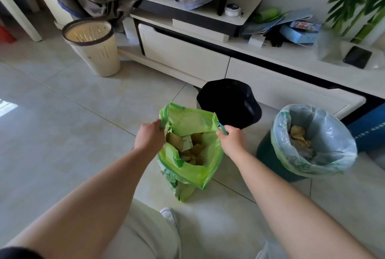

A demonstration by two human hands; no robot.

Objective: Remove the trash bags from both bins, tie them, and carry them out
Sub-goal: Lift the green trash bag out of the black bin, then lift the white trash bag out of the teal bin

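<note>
On the tiled floor, the green trash bag (188, 150) is held open by its rim, pinched by the left hand (150, 133) and right hand (230, 139). Tying is judged next: the edges must be gathered. Beside it, the lined bin (312, 142) remains unemptied.

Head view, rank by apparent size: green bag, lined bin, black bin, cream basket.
1. lined bin
2. green bag, close behind
3. black bin and cream basket look alike; the basket stands farther from the camera, so I won't rank those two.
</note>
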